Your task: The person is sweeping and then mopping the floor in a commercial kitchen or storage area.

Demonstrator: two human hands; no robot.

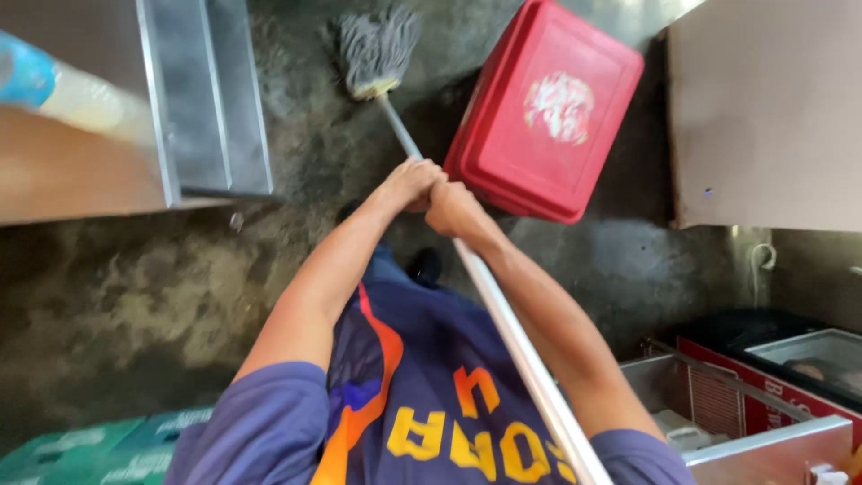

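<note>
On damp concrete, left hand [411, 182] and right hand [454, 211] fingers clench the grey-stringed, metal-handled mop [377, 47].

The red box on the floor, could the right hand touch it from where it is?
Probably yes: the right hand sits right beside the red box with nothing between, though it is gripping the mop handle.

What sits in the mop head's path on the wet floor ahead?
The red crate lies on the floor just right of the mop head, and a metal cabinet stands to its left. Both hands, left hand and right hand, grip the handle.
</note>
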